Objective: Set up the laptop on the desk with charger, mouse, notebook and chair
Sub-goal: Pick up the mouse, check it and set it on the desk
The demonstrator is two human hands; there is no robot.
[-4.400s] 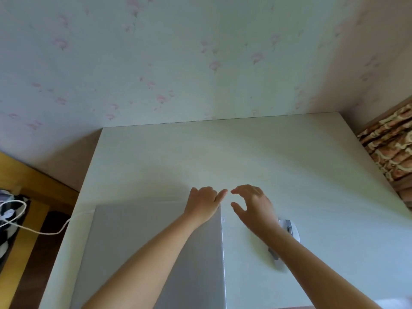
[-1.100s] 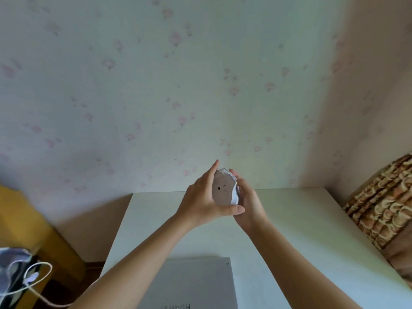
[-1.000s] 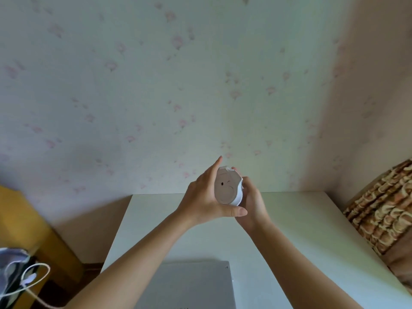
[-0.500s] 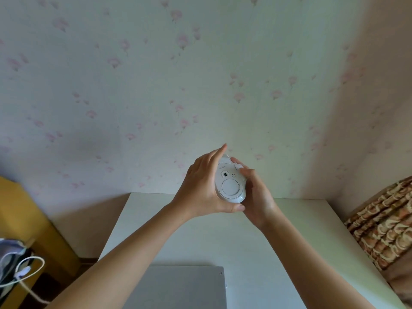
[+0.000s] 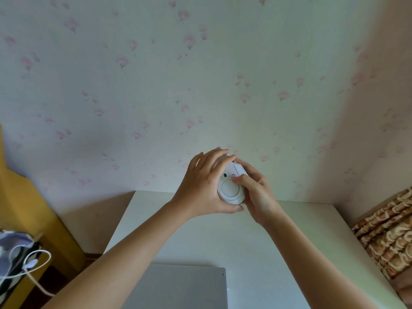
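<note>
A white mouse (image 5: 230, 190) is held up in the air above the white desk (image 5: 256, 241), with its underside turned to me. My left hand (image 5: 201, 188) grips it from the left, thumb under its lower edge. My right hand (image 5: 256, 192) holds it from the right, and its thumb presses on the underside near the small switch. The closed silver laptop (image 5: 185, 286) lies flat at the desk's near edge, partly hidden by my left forearm. A white charger cable (image 5: 35, 277) loops at the lower left, off the desk.
Flowered wallpaper (image 5: 200, 85) rises straight behind the desk. A yellow wooden piece of furniture (image 5: 24, 210) stands to the left. Patterned brown fabric (image 5: 388, 237) lies to the right of the desk. A dark bag (image 5: 11, 248) sits under the cable loop.
Both hands lifted the mouse off the desk and turned its underside to me. In the last second my right thumb moved onto the underside by the switch.
</note>
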